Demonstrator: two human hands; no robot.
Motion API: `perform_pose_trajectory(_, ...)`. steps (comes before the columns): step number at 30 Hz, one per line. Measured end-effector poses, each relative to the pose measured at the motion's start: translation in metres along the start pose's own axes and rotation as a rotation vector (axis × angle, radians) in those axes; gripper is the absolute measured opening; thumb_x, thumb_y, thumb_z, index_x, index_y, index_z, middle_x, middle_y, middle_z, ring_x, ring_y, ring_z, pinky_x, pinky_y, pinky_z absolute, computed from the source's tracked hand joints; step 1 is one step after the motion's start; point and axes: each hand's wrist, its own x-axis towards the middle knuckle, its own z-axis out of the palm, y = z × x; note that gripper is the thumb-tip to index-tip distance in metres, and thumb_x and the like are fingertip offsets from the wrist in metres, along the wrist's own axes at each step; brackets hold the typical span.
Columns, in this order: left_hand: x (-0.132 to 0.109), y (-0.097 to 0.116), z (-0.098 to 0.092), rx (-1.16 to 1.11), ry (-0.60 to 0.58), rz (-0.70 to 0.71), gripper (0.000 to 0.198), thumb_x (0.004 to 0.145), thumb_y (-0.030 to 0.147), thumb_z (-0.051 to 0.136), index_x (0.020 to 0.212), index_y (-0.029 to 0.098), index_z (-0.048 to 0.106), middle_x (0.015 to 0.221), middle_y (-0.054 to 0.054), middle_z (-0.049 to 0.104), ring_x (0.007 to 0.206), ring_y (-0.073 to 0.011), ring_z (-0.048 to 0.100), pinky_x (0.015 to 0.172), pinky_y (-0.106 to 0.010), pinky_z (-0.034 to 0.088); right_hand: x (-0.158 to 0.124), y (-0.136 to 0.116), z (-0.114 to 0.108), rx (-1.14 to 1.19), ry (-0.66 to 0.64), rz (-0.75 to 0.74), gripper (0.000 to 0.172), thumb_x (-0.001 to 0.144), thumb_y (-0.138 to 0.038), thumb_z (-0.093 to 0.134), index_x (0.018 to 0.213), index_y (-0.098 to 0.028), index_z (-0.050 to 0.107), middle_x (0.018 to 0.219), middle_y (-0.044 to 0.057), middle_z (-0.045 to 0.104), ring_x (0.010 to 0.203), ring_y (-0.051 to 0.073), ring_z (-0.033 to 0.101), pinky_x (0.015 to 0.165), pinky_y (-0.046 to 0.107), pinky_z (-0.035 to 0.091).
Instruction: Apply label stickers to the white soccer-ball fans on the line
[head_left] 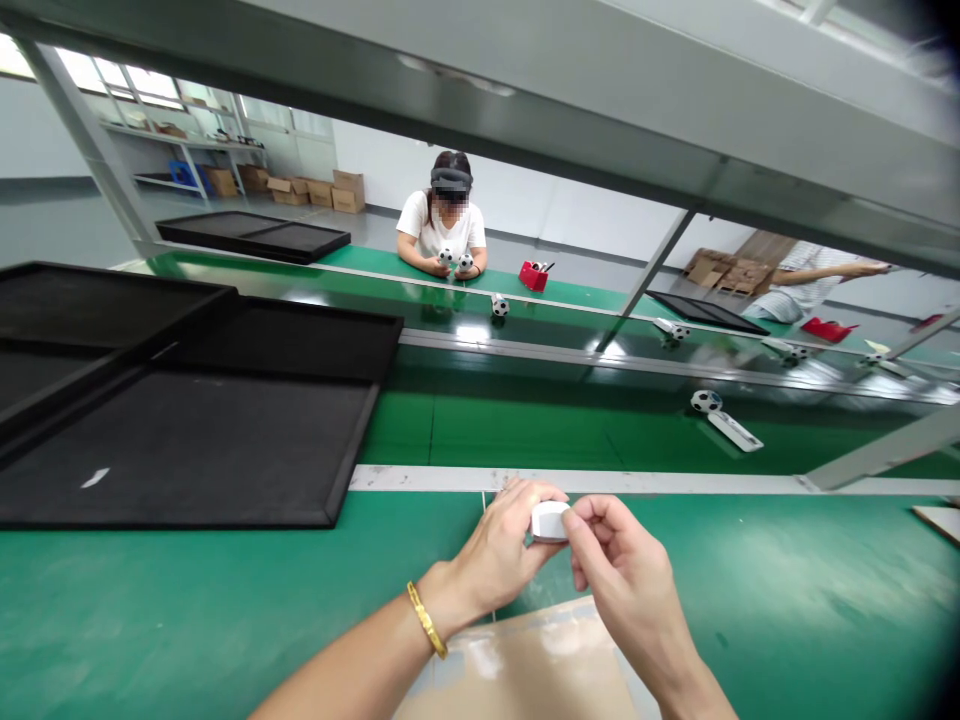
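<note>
My left grip (495,550) and right grip (626,570) are both clamped on a small white plastic piece (550,521), held up above the green worktop (150,620) just beyond a cardboard sheet (517,665) (fingertips only, seemingly to keep it in view).

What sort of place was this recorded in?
Probably a factory assembly workshop: a long green conveyor belt runs through the room, football-patterned items sit along it, and flat black trays lie nearby, with cardboard boxes stacked by the far wall.
</note>
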Motion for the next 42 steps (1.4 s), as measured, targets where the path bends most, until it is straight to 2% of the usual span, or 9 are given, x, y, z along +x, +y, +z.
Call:
perform_pose_trajectory(7,0.000,0.000,0.000,-0.022,-0.010,0.003,0.021,0.086,0.018,0.062,0.105,0.018,0.053,0.102,-0.006,0.062,0.095,-0.0207,0.056,0.089,-0.036,0.043,-0.002,-0.008,0.005,-0.053,0.046,-0.038,0.023,0.089,-0.043,0.053,0.079,-0.022,0.052,0.055,-0.005,0.048,0.045,0.010,0.044,0.045,0.024,0.036)
perform_pose_trajectory(21,0.001,-0.001,0.001,-0.009,0.001,0.002,0.020,0.087,0.018,0.061,0.105,0.018,0.054,0.104,-0.006,0.061,0.098,-0.0215,0.056,0.089,-0.036,0.044,-0.002,-0.002,0.008,-0.196,0.125,-0.131,0.019,0.089,-0.039,0.052,0.079,-0.022,0.054,0.068,0.000,0.058,0.050,0.012,0.048,0.044,0.025,0.036)
perform_pose_trajectory(24,0.001,-0.001,0.002,-0.003,0.003,-0.001,0.021,0.088,0.021,0.061,0.107,0.018,0.054,0.104,-0.006,0.062,0.096,-0.0210,0.056,0.089,-0.036,0.044,-0.002,-0.001,0.008,-0.172,0.132,-0.112,0.018,0.089,-0.039,0.051,0.090,-0.021,0.056,0.070,0.000,0.058,0.050,0.012,0.049,0.045,0.026,0.038)
perform_pose_trajectory(27,0.002,-0.002,0.003,0.001,-0.001,-0.016,0.025,0.088,0.022,0.061,0.113,0.020,0.054,0.108,-0.006,0.063,0.098,-0.0214,0.057,0.090,-0.037,0.044,-0.002,-0.001,0.008,-0.153,0.132,-0.107,0.024,0.091,-0.041,0.049,0.106,-0.022,0.054,0.073,-0.001,0.056,0.052,0.013,0.051,0.049,0.026,0.041)
perform_pose_trajectory(30,0.002,-0.002,0.002,-0.013,-0.004,-0.049,0.026,0.087,0.022,0.062,0.113,0.020,0.054,0.108,-0.006,0.063,0.100,-0.0215,0.058,0.089,-0.035,0.046,0.000,0.001,0.007,-0.077,0.114,-0.033,0.030,0.093,-0.045,0.044,0.110,-0.021,0.052,0.067,-0.003,0.053,0.049,0.013,0.050,0.051,0.027,0.042)
perform_pose_trajectory(33,0.002,-0.002,0.000,-0.023,-0.013,-0.080,0.025,0.087,0.020,0.062,0.110,0.020,0.053,0.105,-0.006,0.063,0.099,-0.0207,0.059,0.088,-0.033,0.046,0.003,0.006,0.007,0.089,0.114,0.065,0.037,0.091,-0.051,0.046,0.109,-0.019,0.052,0.061,-0.005,0.050,0.046,0.014,0.050,0.050,0.028,0.042)
perform_pose_trajectory(35,0.002,-0.002,-0.001,-0.025,-0.014,-0.090,0.025,0.086,0.018,0.061,0.109,0.021,0.053,0.105,-0.005,0.063,0.099,-0.0199,0.059,0.088,-0.032,0.046,0.006,0.008,0.007,0.155,0.128,0.071,0.039,0.090,-0.053,0.047,0.105,-0.018,0.054,0.060,-0.005,0.051,0.046,0.013,0.050,0.050,0.028,0.043)
perform_pose_trajectory(39,0.002,-0.002,-0.001,-0.040,-0.004,-0.074,0.026,0.087,0.015,0.060,0.111,0.022,0.053,0.107,-0.003,0.062,0.100,-0.0183,0.059,0.089,-0.031,0.046,0.009,0.009,0.009,0.115,0.143,0.044,0.039,0.091,-0.053,0.046,0.099,-0.018,0.060,0.055,-0.004,0.051,0.046,0.013,0.049,0.049,0.026,0.042)
perform_pose_trajectory(42,0.003,-0.003,0.000,-0.050,-0.007,-0.057,0.024,0.087,0.016,0.059,0.109,0.021,0.053,0.109,-0.004,0.061,0.101,-0.0187,0.059,0.089,-0.031,0.046,0.011,0.010,0.013,0.029,0.140,0.001,0.035,0.088,-0.052,0.052,0.097,-0.018,0.060,0.068,0.001,0.060,0.058,0.016,0.057,0.056,0.027,0.047)
